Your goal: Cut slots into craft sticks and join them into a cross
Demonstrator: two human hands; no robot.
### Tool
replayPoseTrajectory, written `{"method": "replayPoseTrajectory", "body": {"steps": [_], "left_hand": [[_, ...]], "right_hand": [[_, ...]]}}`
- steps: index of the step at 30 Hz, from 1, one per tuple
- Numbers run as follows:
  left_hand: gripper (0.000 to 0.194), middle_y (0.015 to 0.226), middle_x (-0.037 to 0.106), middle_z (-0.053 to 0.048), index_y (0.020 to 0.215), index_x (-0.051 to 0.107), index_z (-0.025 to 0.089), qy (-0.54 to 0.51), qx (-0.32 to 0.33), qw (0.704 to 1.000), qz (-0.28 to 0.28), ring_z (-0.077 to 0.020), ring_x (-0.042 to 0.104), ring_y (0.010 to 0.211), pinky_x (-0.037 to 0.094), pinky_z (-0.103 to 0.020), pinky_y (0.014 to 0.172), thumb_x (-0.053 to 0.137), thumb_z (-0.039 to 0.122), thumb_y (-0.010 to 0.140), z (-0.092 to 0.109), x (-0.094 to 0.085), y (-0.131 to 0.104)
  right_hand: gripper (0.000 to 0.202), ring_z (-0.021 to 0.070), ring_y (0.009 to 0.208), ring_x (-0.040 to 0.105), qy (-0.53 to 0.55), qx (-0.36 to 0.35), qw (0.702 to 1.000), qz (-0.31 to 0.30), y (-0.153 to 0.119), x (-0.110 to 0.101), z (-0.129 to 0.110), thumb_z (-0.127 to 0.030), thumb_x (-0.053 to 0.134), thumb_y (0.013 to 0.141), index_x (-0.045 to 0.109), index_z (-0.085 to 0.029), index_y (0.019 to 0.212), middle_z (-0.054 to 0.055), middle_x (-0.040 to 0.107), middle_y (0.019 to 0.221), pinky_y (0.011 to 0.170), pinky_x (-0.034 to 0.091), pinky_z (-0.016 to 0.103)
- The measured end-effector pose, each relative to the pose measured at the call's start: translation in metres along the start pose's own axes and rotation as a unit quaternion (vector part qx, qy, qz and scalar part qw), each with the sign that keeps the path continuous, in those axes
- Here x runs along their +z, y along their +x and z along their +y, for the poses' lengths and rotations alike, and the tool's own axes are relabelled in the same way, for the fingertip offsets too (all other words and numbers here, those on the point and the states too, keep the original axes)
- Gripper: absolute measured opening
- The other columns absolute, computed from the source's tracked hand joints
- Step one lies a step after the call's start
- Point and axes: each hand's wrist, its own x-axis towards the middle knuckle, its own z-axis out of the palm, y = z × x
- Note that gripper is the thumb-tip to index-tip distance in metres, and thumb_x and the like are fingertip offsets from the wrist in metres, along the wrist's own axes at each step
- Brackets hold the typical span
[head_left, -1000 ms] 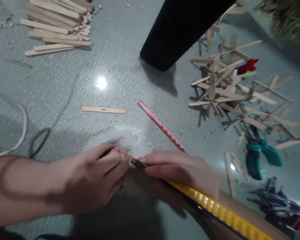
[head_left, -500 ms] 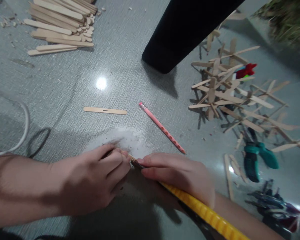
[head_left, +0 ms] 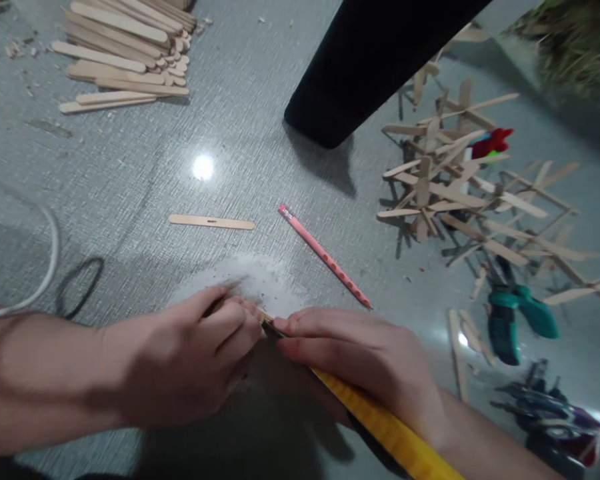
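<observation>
Left hand [head_left: 195,360]: fingers bunched and closed, a thin wooden piece [head_left: 263,315] pinched at the fingertips, its tip showing in the narrow gap towards the other hand; the rest is hidden by the fingers. Right hand [head_left: 365,367]: closed round a yellow-handled tool [head_left: 380,423], whose dark front end is met by the wooden piece just ahead of the thumb and fingers; the handle is run back under the palm towards the lower right. Just beyond the fingertips: a white powdery patch [head_left: 267,277] on the grey table [head_left: 145,160]. Farther out: a single flat stick [head_left: 211,221], marked at its middle, and a pink pencil [head_left: 325,258], laid slantwise. Left side: a white cable [head_left: 55,250], looped. Upper left: a pile of flat sticks [head_left: 125,50]. Top: a black post-like object [head_left: 360,67]. Right side: crossed sticks [head_left: 430,190], heaped, with teal-handled pliers [head_left: 504,327] placed below them.
</observation>
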Motion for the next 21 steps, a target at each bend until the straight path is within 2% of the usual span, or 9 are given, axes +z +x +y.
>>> {"method": "replayPoseTrajectory", "body": {"steps": [5,8,13,16,21], "left_hand": [[0.040,0.130,0.077,-0.006,0.127,0.078,0.020,-0.015,0.004,1.000,0.005,-0.0244,0.068,0.110,0.055,-0.041,0.102,0.043,0.028,0.111,-0.003,0.000,0.000],[0.039,0.128,0.077,-0.007,0.125,0.078,0.018,-0.023,-0.005,0.999,0.025,-0.0240,0.068,0.108,0.055,-0.041,0.101,0.043,0.027,0.111,-0.003,0.001,0.000],[0.033,0.131,0.076,-0.006,0.124,0.080,0.022,-0.020,0.000,1.000,0.017,-0.0256,0.066,0.112,0.054,-0.041,0.106,0.055,0.036,0.107,-0.002,0.002,0.000],[0.034,0.132,0.076,-0.006,0.124,0.081,0.024,-0.018,0.002,1.000,0.010,-0.0268,0.064,0.115,0.053,-0.041,0.108,0.057,0.041,0.106,-0.002,0.002,0.000],[0.030,0.126,0.076,-0.009,0.116,0.082,0.019,-0.032,0.004,0.999,0.019,-0.0273,0.065,0.114,0.054,-0.041,0.107,0.059,0.036,0.105,-0.003,0.003,0.000]], "right_hand": [[0.018,0.0216,0.105,0.081,0.002,0.001,1.000,-0.016,-0.004,-0.005,0.001,-0.030,0.056,0.113,0.070,-0.022,0.121,0.010,0.082,0.113,0.090,0.065,0.033],[0.016,0.0216,0.105,0.081,0.001,0.011,1.000,-0.018,-0.007,-0.005,0.002,-0.027,0.058,0.112,0.070,-0.022,0.122,0.009,0.083,0.112,0.089,0.066,0.032],[0.022,0.0212,0.103,0.081,0.000,-0.012,1.000,0.018,-0.015,0.003,0.011,-0.030,0.054,0.113,0.071,-0.023,0.124,0.009,0.083,0.113,0.089,0.066,0.032],[0.021,0.0194,0.105,0.081,0.007,-0.006,1.000,0.018,-0.016,0.006,0.015,-0.029,0.055,0.114,0.071,-0.024,0.125,0.008,0.083,0.114,0.091,0.066,0.030],[0.019,0.0198,0.103,0.083,0.046,-0.012,0.998,0.037,-0.012,0.000,0.019,-0.032,0.055,0.114,0.072,-0.024,0.119,0.008,0.084,0.113,0.088,0.068,0.030]]}}
